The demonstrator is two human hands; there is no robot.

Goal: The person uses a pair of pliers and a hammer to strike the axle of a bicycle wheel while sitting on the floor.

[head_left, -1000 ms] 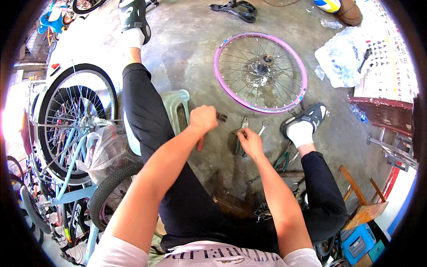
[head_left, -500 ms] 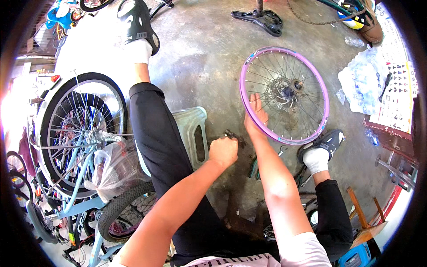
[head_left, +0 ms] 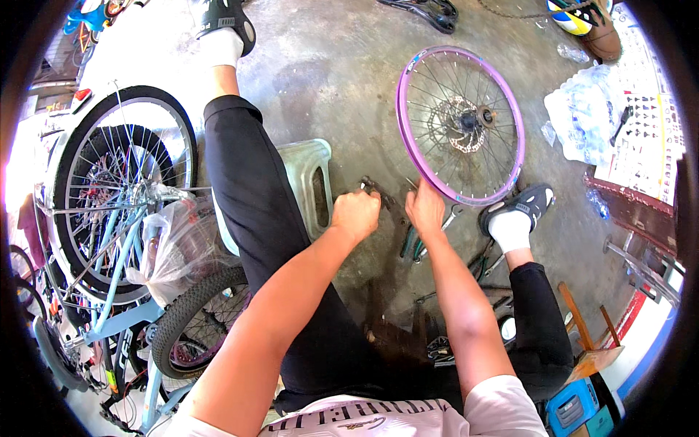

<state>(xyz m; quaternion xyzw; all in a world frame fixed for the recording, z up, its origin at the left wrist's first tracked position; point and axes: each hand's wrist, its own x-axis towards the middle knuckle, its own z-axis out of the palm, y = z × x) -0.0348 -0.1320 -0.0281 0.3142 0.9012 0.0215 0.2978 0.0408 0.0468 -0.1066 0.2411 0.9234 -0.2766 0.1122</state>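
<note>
My left hand (head_left: pixel 357 214) is a closed fist with a small dark metal piece (head_left: pixel 369 183) sticking out at its top; the kind I cannot make out. My right hand (head_left: pixel 425 208) is closed, fingers bunched at the near left edge of a purple bicycle wheel rim (head_left: pixel 518 138). A thin bit shows by its fingertips, too small to name. The wheel carries dark spokes, a hub (head_left: pixel 468 121) and a disc brake rotor (head_left: pixel 466 146); no tyre is on it. It leans tilted beside my shoe (head_left: pixel 537 204).
Spanners (head_left: pixel 447 218) and other tools lie between my legs. A pale plastic stool (head_left: pixel 309 156) stands by my left leg. Left are a light blue bicycle frame (head_left: pixel 127 325) and wheels (head_left: pixel 191 156). A clear plastic bag (head_left: pixel 582 116) and small wooden stool (head_left: pixel 601 362) are at right.
My right hand has drawn back from behind the purple rim, and its stretched fingers have closed. The left fist stays much the same. The whole view has shifted a little.
</note>
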